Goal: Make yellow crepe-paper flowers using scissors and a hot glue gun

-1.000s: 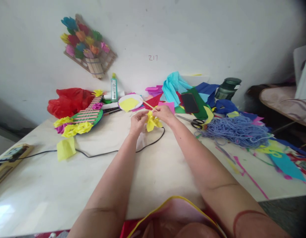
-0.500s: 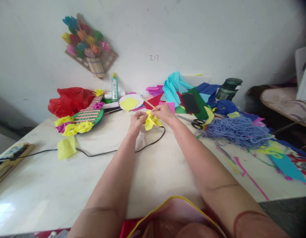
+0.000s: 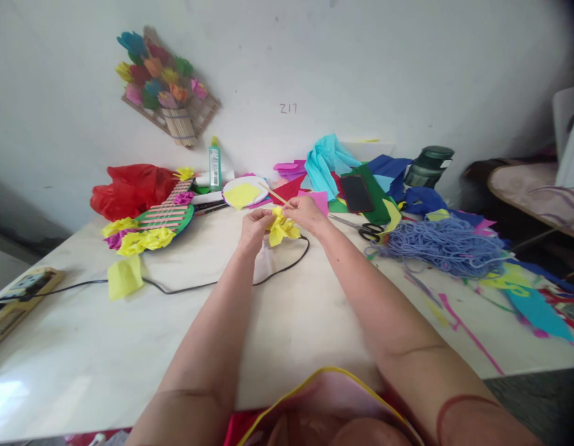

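A yellow paper flower (image 3: 282, 230) is between my two hands above the table. My left hand (image 3: 256, 229) pinches its petals from the left side. In my right hand (image 3: 308, 214) is a thin wooden stick (image 3: 273, 193), whose free end points up and left; its lower end reaches the flower. The right fingertips are at the flower's upper edge. Behind the hands lies a white disc (image 3: 259, 191) with a piece of yellow paper (image 3: 241, 195) on it. A black cable (image 3: 287, 267) curves under the flower.
To the left stands a guitar-shaped craft (image 3: 163, 217) with paper flowers, beside a red plastic bag (image 3: 129, 189) and a glue bottle (image 3: 215, 166). On the right are scissors (image 3: 368, 231), a phone (image 3: 358, 193), coloured paper and blue yarn (image 3: 449, 246). A power strip (image 3: 24, 300) sits far left.
The flower and both hands have shifted very slightly to the left. The stick's free end has swung a little left. The other things have stayed in place.
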A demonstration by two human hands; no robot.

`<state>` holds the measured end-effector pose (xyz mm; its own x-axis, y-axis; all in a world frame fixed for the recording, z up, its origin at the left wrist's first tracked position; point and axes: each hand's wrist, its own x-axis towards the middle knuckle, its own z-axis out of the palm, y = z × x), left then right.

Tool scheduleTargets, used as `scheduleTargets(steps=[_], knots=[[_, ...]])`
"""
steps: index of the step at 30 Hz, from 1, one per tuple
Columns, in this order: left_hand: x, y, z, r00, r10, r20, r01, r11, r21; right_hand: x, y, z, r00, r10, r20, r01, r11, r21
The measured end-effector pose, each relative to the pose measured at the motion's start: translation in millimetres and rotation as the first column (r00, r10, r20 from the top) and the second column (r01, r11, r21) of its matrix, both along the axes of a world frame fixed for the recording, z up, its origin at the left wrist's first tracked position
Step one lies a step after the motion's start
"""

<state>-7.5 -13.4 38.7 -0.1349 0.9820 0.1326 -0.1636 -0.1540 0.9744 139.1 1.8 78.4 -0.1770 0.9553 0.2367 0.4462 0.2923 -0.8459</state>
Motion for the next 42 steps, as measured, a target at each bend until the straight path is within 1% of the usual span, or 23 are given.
scheduleTargets(steps=[4, 7, 8, 10, 11, 13, 14, 16, 18, 21, 24, 26, 27, 29, 31, 32, 34, 35, 38, 42], knots=[[0.5, -1.3, 1.2, 1.000, 0.009, -0.008, -0.009, 1.000, 0.018, 0.7, 1.7, -1.9, 0.998, -0.015, 0.053, 0.014, 1.000, 0.013], [0.0, -0.6, 0.2, 0.998, 0.056, -0.022, -0.056, 0.998, 0.022, 3.6, 5.0, -0.7, 0.992, -0.016, 0.121, 0.012, 0.999, 0.033], [-0.3, -0.1, -0.2, 0.997, 0.078, -0.025, -0.077, 0.997, 0.023, 5.7, 6.7, 0.0, 0.988, -0.026, 0.152, 0.020, 0.999, 0.047], [-1.2, 0.8, -1.0, 0.993, 0.112, -0.029, -0.111, 0.993, 0.026, 12.0, 11.2, 0.4, 0.967, -0.089, 0.238, 0.072, 0.994, 0.080], [-1.6, 1.2, -1.1, 0.992, 0.122, -0.029, -0.121, 0.992, 0.028, 16.1, 13.8, -0.5, 0.943, -0.143, 0.301, 0.121, 0.988, 0.093], [-2.0, 1.8, -0.9, 0.991, 0.129, -0.025, -0.128, 0.991, 0.031, 25.6, 19.1, -5.5, 0.851, -0.245, 0.465, 0.227, 0.969, 0.096], [-2.0, 1.9, -0.5, 0.992, 0.128, -0.024, -0.127, 0.991, 0.032, 30.6, 21.5, -9.3, 0.796, -0.248, 0.553, 0.251, 0.965, 0.072], [-1.7, 1.7, 0.6, 0.992, 0.123, -0.023, -0.122, 0.992, 0.038, 39.5, 25.2, -17.9, 0.704, -0.177, 0.688, 0.247, 0.969, -0.003], [-1.2, 1.2, 1.6, 0.993, 0.115, -0.023, -0.114, 0.993, 0.044, 45.9, 26.9, -24.9, 0.637, -0.144, 0.757, 0.278, 0.959, -0.051], [-0.8, 0.5, 2.0, 0.994, 0.105, -0.022, -0.103, 0.994, 0.047, 49.9, 26.0, -27.1, 0.601, -0.128, 0.789, 0.307, 0.948, -0.080], [-0.4, 0.7, 1.0, 0.994, 0.102, -0.037, -0.101, 0.994, 0.048, 49.8, 23.0, -20.0, 0.595, -0.136, 0.793, 0.294, 0.954, -0.057], [0.1, 1.2, 0.1, 0.994, 0.101, -0.052, -0.098, 0.994, 0.054, 48.2, 20.9, -13.3, 0.613, -0.169, 0.772, 0.275, 0.961, -0.008], [0.4, 1.4, -0.1, 0.993, 0.098, -0.060, -0.095, 0.994, 0.058, 46.8, 19.9, -10.0, 0.646, -0.193, 0.739, 0.252, 0.967, 0.033], [1.0, 1.6, -0.2, 0.993, 0.091, -0.076, -0.086, 0.994, 0.069, 42.5, 18.3, -4.4, 0.768, -0.213, 0.604, 0.161, 0.977, 0.140], [1.4, 1.3, 0.2, 0.991, 0.079, -0.103, -0.071, 0.994, 0.084, 36.4, 16.9, -0.6, 0.897, -0.133, 0.422, 0.033, 0.971, 0.236], [1.5, 0.9, 0.5, 0.989, 0.075, -0.124, -0.064, 0.993, 0.096, 33.0, 16.4, 0.6, 0.936, -0.066, 0.346, -0.031, 0.963, 0.266], [1.3, -0.2, 1.0, 0.982, 0.077, -0.173, -0.056, 0.991, 0.125, 26.3, 15.7, 1.4, 0.968, 0.047, 0.248, -0.123, 0.946, 0.300], [1.1, -0.6, 1.0, 0.977, 0.083, -0.197, -0.056, 0.989, 0.139, 23.4, 15.6, 1.1, 0.972, 0.078, 0.220, -0.144, 0.942, 0.304], [0.1, -1.0, 0.1, 0.964, 0.097, -0.249, -0.057, 0.985, 0.164, 17.7, 15.9, -1.6, 0.979, 0.100, 0.178, -0.150, 0.945, 0.292], [-1.0, 1.4, -2.2, 0.960, 0.084, -0.265, -0.038, 0.984, 0.174, 15.4, 16.1, -3.9, 0.984, 0.097, 0.147, -0.138, 0.945, 0.296]])
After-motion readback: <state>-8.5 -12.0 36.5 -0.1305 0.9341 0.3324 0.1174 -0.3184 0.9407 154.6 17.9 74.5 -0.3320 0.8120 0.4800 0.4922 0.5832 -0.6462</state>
